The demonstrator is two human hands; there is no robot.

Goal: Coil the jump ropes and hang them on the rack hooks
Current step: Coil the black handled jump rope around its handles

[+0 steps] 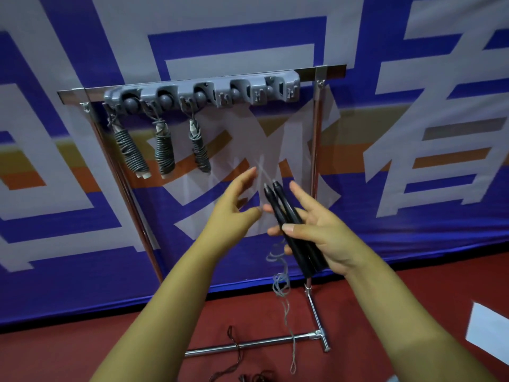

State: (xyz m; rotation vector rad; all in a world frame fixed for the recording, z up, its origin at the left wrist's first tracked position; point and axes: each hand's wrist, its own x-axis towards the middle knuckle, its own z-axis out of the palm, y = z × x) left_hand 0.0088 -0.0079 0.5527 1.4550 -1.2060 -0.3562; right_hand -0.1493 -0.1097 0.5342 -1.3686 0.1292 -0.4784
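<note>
Handles (292, 227) of the black jump rope lie paired side by side across your right hand (327, 238), thumb pressed over them and the other fingers extended, so both stay parallel as a core for winding. Cord (279, 279), grey and thin, hangs from below that hand in loose loops toward the floor; it is not yet coiled. Your left hand (237, 199) hovers just beside the handle tips, fingers spread and relaxed, holding nothing; a blurred strand appears to cross near its fingertips, but contact cannot be confirmed. Beyond both hands, the rack (201, 96) carries three coiled ropes (165, 153) on its leftward hooks. Hooks directly above your right hand appear free, probably for this rope. Below your hands, another dark rope (234, 362) lies on the floor by the rack's base bar.
</note>
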